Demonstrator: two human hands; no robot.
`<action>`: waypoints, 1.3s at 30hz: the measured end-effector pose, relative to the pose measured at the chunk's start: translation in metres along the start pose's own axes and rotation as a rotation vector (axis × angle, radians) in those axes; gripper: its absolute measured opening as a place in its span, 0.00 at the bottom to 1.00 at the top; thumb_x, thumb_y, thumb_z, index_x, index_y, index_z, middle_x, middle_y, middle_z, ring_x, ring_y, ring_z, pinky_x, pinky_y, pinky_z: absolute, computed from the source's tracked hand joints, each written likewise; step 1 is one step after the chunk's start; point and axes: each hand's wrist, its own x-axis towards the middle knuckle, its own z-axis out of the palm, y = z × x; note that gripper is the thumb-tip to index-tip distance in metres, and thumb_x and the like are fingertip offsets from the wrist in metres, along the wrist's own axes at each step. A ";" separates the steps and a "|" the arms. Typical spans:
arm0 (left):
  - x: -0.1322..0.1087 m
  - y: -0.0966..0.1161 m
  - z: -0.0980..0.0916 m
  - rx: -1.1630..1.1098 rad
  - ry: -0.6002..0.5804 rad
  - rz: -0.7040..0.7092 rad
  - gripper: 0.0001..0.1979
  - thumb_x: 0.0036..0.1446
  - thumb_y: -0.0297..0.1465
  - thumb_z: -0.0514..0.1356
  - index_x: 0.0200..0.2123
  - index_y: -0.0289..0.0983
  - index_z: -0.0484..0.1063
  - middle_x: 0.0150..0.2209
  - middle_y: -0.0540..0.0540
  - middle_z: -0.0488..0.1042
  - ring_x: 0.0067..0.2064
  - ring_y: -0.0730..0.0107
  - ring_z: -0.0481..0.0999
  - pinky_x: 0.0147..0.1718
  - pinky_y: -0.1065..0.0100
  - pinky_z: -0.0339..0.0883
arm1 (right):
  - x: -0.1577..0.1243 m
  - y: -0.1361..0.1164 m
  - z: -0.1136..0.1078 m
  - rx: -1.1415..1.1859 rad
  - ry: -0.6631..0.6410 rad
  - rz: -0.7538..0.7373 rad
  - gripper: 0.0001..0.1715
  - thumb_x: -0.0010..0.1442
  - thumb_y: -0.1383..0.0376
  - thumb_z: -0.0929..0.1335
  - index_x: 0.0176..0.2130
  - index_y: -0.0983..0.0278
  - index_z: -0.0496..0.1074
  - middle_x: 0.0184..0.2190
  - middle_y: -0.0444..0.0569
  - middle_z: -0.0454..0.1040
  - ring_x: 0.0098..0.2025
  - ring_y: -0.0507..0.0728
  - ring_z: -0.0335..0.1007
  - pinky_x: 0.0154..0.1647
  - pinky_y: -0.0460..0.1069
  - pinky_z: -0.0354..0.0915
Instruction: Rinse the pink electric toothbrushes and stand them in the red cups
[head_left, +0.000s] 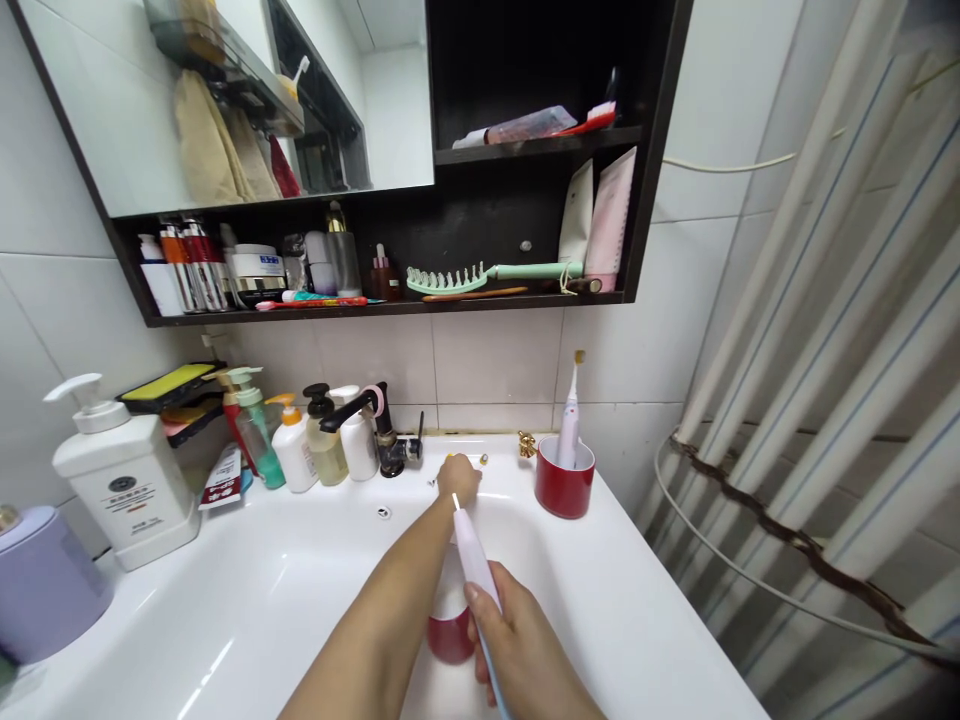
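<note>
In my right hand (521,640), closed around it, is an electric toothbrush handle (474,555), pale pink shading to blue. Its thin bare metal shaft points up and away, with no brush head on it. My left hand (459,480) reaches across to the sink's back ledge, its fingers curled down there; whatever they pinch is hidden. Small brush-head-like pieces (484,460) lie beside those fingers. A red cup (450,640) with a white inside is in the basin, partly behind my right hand and left forearm; whether my fingers touch it I cannot tell.
Right of the basin stands another red cup (564,490) holding an upright electric toothbrush (569,425). A black faucet (386,440) and several pump bottles (327,440) line the back left. Above hangs a dark shelf (390,308) with a green hairbrush (450,280). White pipes (810,400) run at right.
</note>
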 end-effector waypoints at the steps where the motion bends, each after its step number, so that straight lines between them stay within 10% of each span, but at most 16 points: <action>1: -0.001 -0.004 -0.002 -0.027 0.025 0.015 0.10 0.42 0.29 0.52 0.30 0.33 0.67 0.38 0.36 0.65 0.43 0.61 0.61 0.37 0.67 0.53 | -0.001 -0.001 0.000 -0.005 0.004 0.004 0.12 0.50 0.58 0.53 0.29 0.64 0.55 0.18 0.40 0.57 0.13 0.44 0.53 0.07 0.40 0.50; 9: -0.020 -0.040 -0.029 -0.361 0.107 -0.085 0.05 0.38 0.18 0.53 0.18 0.32 0.64 0.32 0.37 0.66 0.44 0.59 0.59 0.37 0.65 0.52 | -0.005 -0.003 0.003 -0.026 -0.001 -0.027 0.12 0.50 0.59 0.54 0.32 0.64 0.55 0.18 0.40 0.58 0.14 0.45 0.54 0.08 0.40 0.51; 23: -0.137 -0.063 -0.083 -1.650 -0.227 -0.244 0.02 0.42 0.22 0.53 0.20 0.30 0.62 0.18 0.49 0.64 0.19 0.82 0.64 0.21 0.78 0.60 | -0.028 0.001 0.042 0.042 -0.202 0.015 0.12 0.49 0.57 0.55 0.26 0.64 0.53 0.17 0.38 0.56 0.11 0.43 0.52 0.07 0.40 0.50; 39: -0.138 -0.059 -0.070 -1.648 -0.203 -0.172 0.03 0.42 0.23 0.53 0.25 0.30 0.62 0.21 0.47 0.67 0.23 0.77 0.68 0.25 0.74 0.61 | -0.022 0.006 0.039 0.029 -0.148 0.038 0.14 0.48 0.55 0.57 0.26 0.64 0.53 0.17 0.38 0.57 0.12 0.44 0.53 0.08 0.41 0.52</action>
